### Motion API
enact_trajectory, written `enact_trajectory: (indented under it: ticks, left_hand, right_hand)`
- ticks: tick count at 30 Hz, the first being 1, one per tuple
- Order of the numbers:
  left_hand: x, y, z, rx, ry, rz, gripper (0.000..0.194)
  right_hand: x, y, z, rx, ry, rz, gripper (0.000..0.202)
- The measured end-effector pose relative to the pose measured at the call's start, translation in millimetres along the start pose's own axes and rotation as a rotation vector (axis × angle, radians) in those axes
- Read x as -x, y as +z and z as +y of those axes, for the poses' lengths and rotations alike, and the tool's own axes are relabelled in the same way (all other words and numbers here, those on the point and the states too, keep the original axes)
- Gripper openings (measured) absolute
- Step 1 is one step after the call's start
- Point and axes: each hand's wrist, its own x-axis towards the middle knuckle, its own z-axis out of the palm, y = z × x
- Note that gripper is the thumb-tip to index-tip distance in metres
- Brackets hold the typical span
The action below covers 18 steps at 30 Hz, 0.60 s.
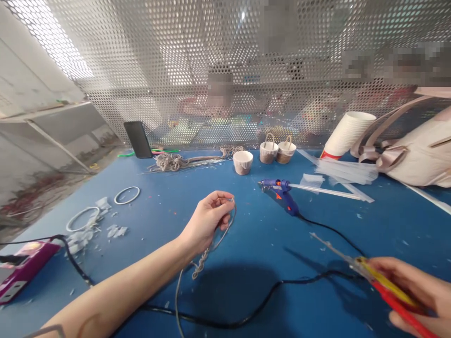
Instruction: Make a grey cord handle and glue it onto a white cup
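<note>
My left hand (211,218) is closed over the middle of the blue table, pinching the end of a thin grey cord (228,229). Part of the cord hangs in a knotted tangle below the wrist, and a strand runs down toward the near edge. At the lower right, my right hand (419,286) holds scissors (366,270) with red and yellow handles. Their blades point up and to the left, well apart from the cord. Beyond the hands lies a blue glue gun (280,188) with a clear glue stick in its back. A small wrapped cup (243,162) stands farther back.
Two small handled baskets (269,153), stacked paper cups (347,134) and a pale bag (423,145) line the back right. A cord bundle (171,162) and phone (137,139) are back left. White rings (127,195) and a purple power strip (26,267) lie left. Black cable (260,312) crosses the front.
</note>
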Motion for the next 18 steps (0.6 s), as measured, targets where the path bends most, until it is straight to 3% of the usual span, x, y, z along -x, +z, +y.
enact_trajectory:
  ticks: [3,6,8,11,13,16,18]
  left_hand:
    - [5.3,2.7,1.9,-0.006,-0.008,-0.017,0.02]
    - [11.9,3.2,2.8,0.001,0.002,-0.042,0.021]
    - [15.1,2.7,2.8,-0.015,0.019,-0.05,0.02]
    - [17.1,1.9,2.9,-0.062,0.04,-0.031,0.021]
    - [16.8,1.4,3.5,-0.077,0.04,-0.031,0.022]
    - [15.0,0.7,4.2,-0.084,0.012,-0.063,0.017]
    - [13.7,0.3,3.9,-0.09,-0.004,-0.075,0.014]
  right_hand:
    - [-10.9,10.5,-60.5,-0.158,0.013,-0.273,0.05]
    - [-31.9,24.6,-104.6,-0.118,-0.077,-0.233,0.041]
    - [-43.3,36.4,-117.6,-0.129,-0.091,-0.251,0.034]
    - [-53.7,52.5,-119.1,-0.192,-0.11,-0.305,0.026]
    - [-57.7,59.1,-114.6,-0.133,-0.213,-0.2,0.03]
    - [-62.9,62.5,-108.0,0.089,-0.488,0.118,0.035]
    - [-66.3,62.3,-106.2,0.211,-0.625,0.248,0.033]
